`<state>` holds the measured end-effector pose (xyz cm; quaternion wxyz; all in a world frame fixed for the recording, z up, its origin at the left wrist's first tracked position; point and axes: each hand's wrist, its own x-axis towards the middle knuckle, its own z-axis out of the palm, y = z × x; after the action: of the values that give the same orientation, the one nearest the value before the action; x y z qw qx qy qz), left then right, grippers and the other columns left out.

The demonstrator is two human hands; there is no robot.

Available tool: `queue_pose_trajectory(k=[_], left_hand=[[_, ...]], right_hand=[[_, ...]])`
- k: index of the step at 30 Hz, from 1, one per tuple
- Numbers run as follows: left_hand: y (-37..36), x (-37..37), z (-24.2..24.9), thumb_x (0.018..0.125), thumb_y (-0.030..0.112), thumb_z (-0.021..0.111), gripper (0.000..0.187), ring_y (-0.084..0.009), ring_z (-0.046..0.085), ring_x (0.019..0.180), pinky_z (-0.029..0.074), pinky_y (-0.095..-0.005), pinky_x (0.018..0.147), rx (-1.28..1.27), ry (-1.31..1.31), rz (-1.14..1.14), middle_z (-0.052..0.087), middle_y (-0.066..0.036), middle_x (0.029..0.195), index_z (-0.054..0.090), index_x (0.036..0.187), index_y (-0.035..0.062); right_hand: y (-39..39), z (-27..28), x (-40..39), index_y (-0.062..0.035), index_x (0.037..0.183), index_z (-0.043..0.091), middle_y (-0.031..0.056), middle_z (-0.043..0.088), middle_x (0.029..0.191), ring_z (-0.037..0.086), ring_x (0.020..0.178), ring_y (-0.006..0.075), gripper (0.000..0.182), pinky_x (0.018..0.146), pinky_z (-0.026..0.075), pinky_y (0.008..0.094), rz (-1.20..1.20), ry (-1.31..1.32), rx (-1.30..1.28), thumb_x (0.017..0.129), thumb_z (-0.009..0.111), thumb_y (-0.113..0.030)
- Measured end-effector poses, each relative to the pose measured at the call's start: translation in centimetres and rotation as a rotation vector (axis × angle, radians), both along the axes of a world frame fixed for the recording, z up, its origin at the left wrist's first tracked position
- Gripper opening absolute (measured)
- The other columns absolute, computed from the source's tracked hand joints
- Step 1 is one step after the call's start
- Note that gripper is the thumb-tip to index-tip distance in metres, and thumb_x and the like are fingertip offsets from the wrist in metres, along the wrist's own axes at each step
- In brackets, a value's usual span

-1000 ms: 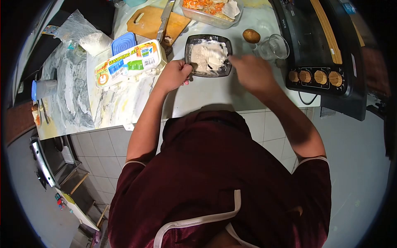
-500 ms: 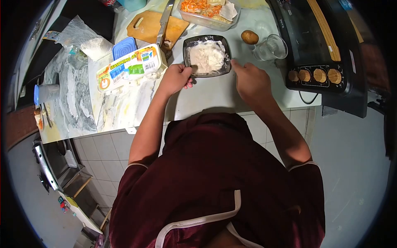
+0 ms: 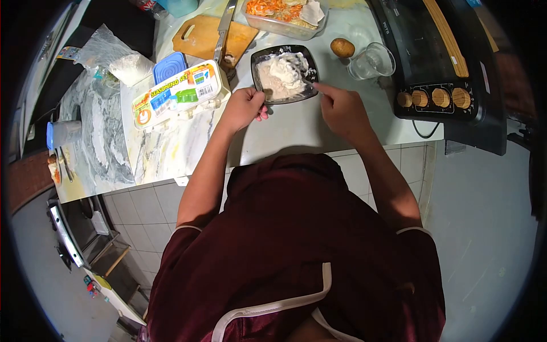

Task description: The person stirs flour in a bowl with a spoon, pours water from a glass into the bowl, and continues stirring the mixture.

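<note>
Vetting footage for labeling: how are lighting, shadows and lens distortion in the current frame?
Head view: strong fisheye, corners black, counter edge visibly bowed; head view: marble left of the left forearm looks nearly washed out; head view: soft shadows beside both hands; head view: clear glass blends into the pale counter.

Both forearms reach up and inward from bent elbows, bare below short maroon sleeves with pale edging. The left hand (image 3: 246, 108) is closed, its thumb lying forward on top and the fingers curled beneath, some fingertips showing below. The right hand (image 3: 343, 113) is half curled, the index finger extended toward the left hand, the back of the hand facing up. The two hands are apart, roughly level with each other, in front of the torso (image 3: 302, 245).
</note>
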<state>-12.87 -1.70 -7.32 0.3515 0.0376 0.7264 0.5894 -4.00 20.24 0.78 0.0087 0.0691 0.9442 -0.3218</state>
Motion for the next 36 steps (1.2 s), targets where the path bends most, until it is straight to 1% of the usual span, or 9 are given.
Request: queue_pose_trajectory(k=[6,9,13,15,21,25,27,30,36], left_hand=[[0.0,0.0,-0.2,0.091,0.016,0.049,0.026,-0.0132,0.06,0.054,0.049,-0.0257,0.051,0.037,-0.014,-0.009,0.062,-0.009,0.063,0.057,0.074,-0.0028],[0.1,-0.3,0.3,0.091,0.016,0.049,0.026,-0.0134,0.06,0.055,0.048,-0.0257,0.051,0.014,-0.015,0.001,0.061,-0.009,0.063,0.056,0.074,-0.0031],[-0.2,-0.2,0.2,0.09,0.015,0.049,0.026,-0.0139,0.06,0.054,0.049,-0.026,0.051,0.016,-0.02,-0.01,0.062,-0.01,0.063,0.057,0.074,-0.0036],[0.0,0.0,0.4,0.09,0.015,0.049,0.026,-0.0141,0.06,0.054,0.049,-0.0262,0.051,0.015,-0.009,-0.019,0.062,-0.01,0.063,0.057,0.075,-0.004],[0.4,0.4,0.5,0.09,0.016,0.05,0.029,-0.0146,0.062,0.055,0.05,-0.0272,0.053,0.003,0.013,0.041,0.063,-0.01,0.064,0.059,0.073,-0.0056],[0.3,0.5,0.7,0.09,0.017,0.05,0.029,-0.0144,0.062,0.055,0.05,-0.0277,0.053,-0.041,0.022,-0.018,0.063,-0.01,0.064,0.059,0.073,-0.0057],[0.3,0.6,0.9,0.09,0.018,0.05,0.03,-0.0143,0.062,0.055,0.05,-0.0277,0.053,-0.042,0.026,-0.023,0.063,-0.01,0.064,0.059,0.074,-0.0055],[0.5,0.5,0.8,0.09,0.018,0.051,0.03,-0.0141,0.062,0.056,0.05,-0.0277,0.054,-0.049,0.02,-0.043,0.063,-0.01,0.065,0.06,0.074,-0.0053],[0.2,0.3,1.2,0.09,0.019,0.051,0.03,-0.0143,0.062,0.057,0.05,-0.0277,0.054,-0.099,0.029,-0.041,0.063,-0.01,0.064,0.06,0.074,-0.0052]], right_hand=[[-1.1,-1.6,-0.7,-0.0092,0.097,0.071,0.0181,0.067,0.085,0.065,0.078,0.0364,0.024,0.077,0.051,0.0462,0.085,-0.18,0.235,0.082,0.053,-0.014],[-1.0,-0.1,-1.0,-0.0134,0.105,0.069,0.0161,0.067,0.081,0.064,0.076,0.0346,0.027,0.073,0.051,0.0451,0.118,-0.077,0.463,0.083,0.053,-0.016],[-1.7,2.7,-2.2,-0.0136,0.099,0.071,0.0142,0.068,0.082,0.065,0.079,0.0343,0.025,0.073,0.051,0.0451,0.078,-0.085,0.463,0.083,0.052,-0.016],[-1.7,1.7,-3.2,-0.0042,0.077,0.068,0.0203,0.066,0.078,0.066,0.077,0.036,0.017,0.071,0.052,0.0462,0.085,-0.084,0.386,0.076,0.052,-0.011],[-2.2,1.1,-3.0,-0.0034,0.077,0.069,0.0189,0.067,0.079,0.067,0.078,0.0355,0.019,0.071,0.052,0.0468,0.165,-0.319,0.391,0.074,0.052,-0.011],[-1.1,3.5,-3.7,-0.0108,0.08,0.069,0.0151,0.066,0.078,0.065,0.078,0.0352,0.02,0.07,0.051,0.0471,0.21,-0.324,0.493,0.079,0.049,-0.017],[-1.3,3.8,-3.4,-0.0107,0.081,0.069,0.0152,0.066,0.08,0.065,0.078,0.0351,0.021,0.07,0.051,0.0469,0.202,-0.135,0.464,0.079,0.049,-0.017],[-2.2,2.9,-3.7,-0.0122,0.083,0.07,0.0146,0.067,0.08,0.065,0.078,0.0345,0.022,0.071,0.051,0.0467,0.19,-0.232,0.459,0.078,0.049,-0.016],[-1.6,3.9,-4.1,-0.0056,0.071,0.068,0.0163,0.066,0.07,0.067,0.072,0.033,0.011,0.065,0.052,0.043,0.276,-0.224,0.585,0.069,0.058,-0.007]])
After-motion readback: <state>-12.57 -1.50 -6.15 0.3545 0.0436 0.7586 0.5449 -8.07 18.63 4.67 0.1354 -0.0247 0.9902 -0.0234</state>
